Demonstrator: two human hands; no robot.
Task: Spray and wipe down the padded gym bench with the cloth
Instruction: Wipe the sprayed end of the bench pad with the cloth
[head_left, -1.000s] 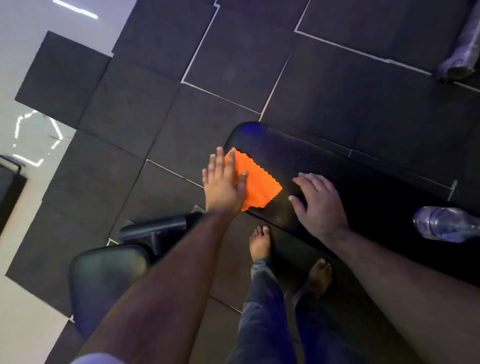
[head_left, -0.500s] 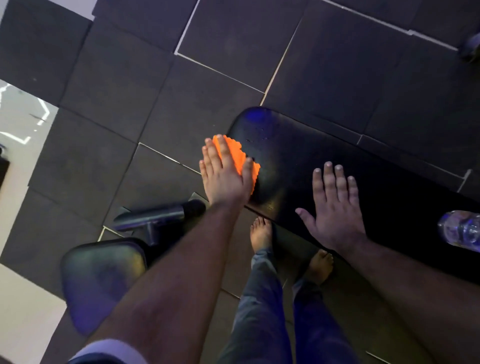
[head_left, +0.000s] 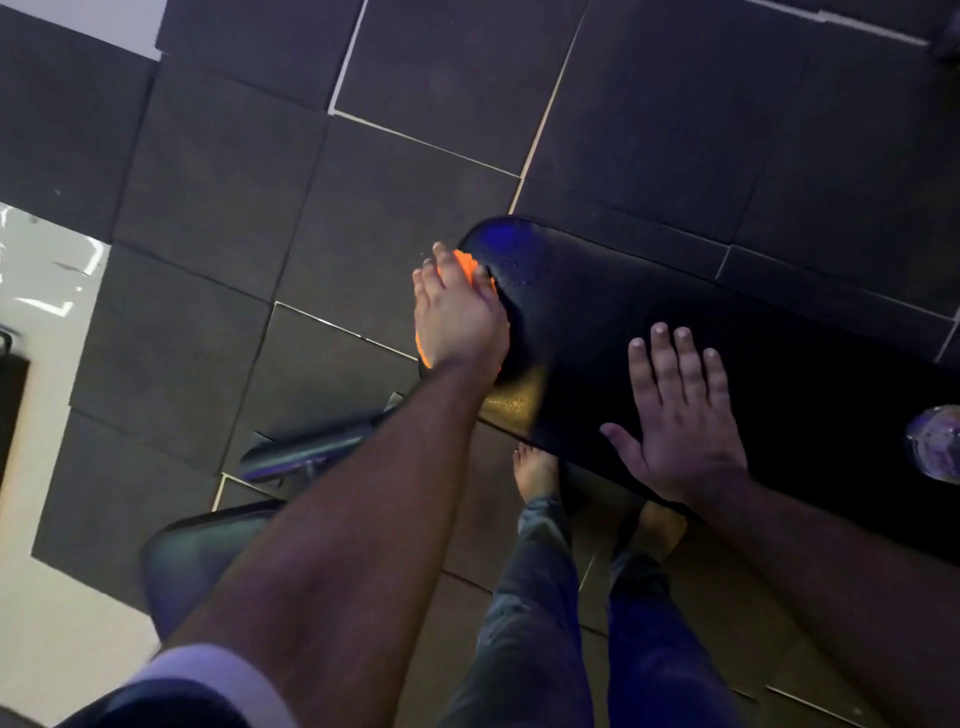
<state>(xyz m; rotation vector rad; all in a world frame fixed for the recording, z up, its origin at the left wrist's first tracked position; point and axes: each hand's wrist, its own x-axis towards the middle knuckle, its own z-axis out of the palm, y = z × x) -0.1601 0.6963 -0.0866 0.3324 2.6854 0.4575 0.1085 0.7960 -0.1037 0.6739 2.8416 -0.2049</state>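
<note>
Head view, looking down. Far left: pale glossy floor (head_left: 47, 291) with white light reflections, bordered by dark rubber floor tiles (head_left: 218, 197) with thin light seams. Lower left: a second dark padded seat (head_left: 192, 561), rounded edge, partly under the left forearm; just above it a metal frame tube (head_left: 306, 452) lying across the tiles. Left sleeve cuff (head_left: 218, 675) light-coloured at bottom edge. Left hand (head_left: 460, 317) palm-down at the rounded left end of the padded gym bench (head_left: 597, 332), fingers curled over the end edge and pressing the orange cloth (head_left: 465, 262) against it; cloth mostly covered, orange showing only past the fingertips and at the wrist side. Small droplets visible on the black pad just right of the cloth. Bench runs from centre to right edge, black, glossy, with a blue sheen at its far left end. Below the bench edge: bare feet (head_left: 535, 470) and dark trousers (head_left: 540, 623). Right hand (head_left: 675, 421) flat on the bench top, fingers spread and extended, holding nothing, well apart from the cloth. Far right edge: clear plastic bottle (head_left: 935, 447) on the bench, cut off by the frame; type of cap not visible. No brand, label or writing legible on any item
</note>
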